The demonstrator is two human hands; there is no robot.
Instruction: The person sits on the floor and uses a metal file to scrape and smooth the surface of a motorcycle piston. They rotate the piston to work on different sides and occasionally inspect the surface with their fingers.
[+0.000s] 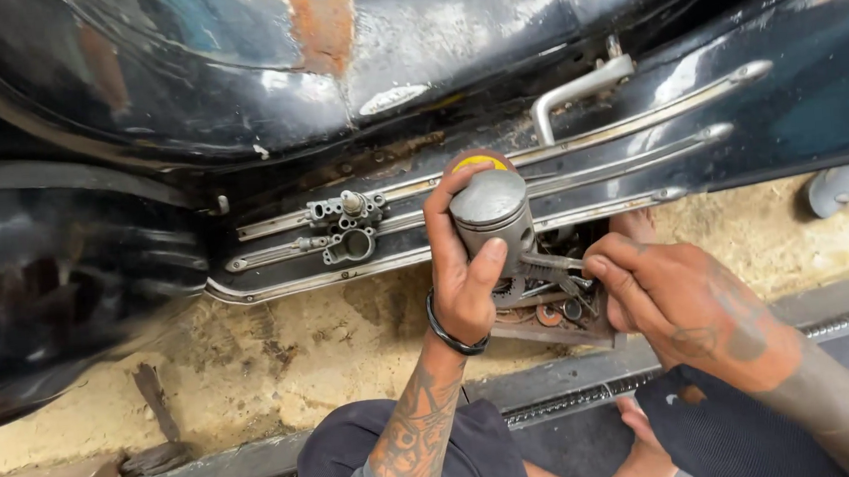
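Left hand [461, 266] in a closed grip around a grey metal piston [493, 219], held upright above a tray of small parts [549, 314] (washers, rings and a wrench among them). Right hand [683, 305] with fingers curled over the tray's far edge, touching the parts. Behind, a black vehicle running board [628, 155] carries a small carburettor casting [347, 226].

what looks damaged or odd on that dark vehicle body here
A rust patch shows where the paint is gone on the dark body panel at the top. A small metal part sits loose on the trim strips below.
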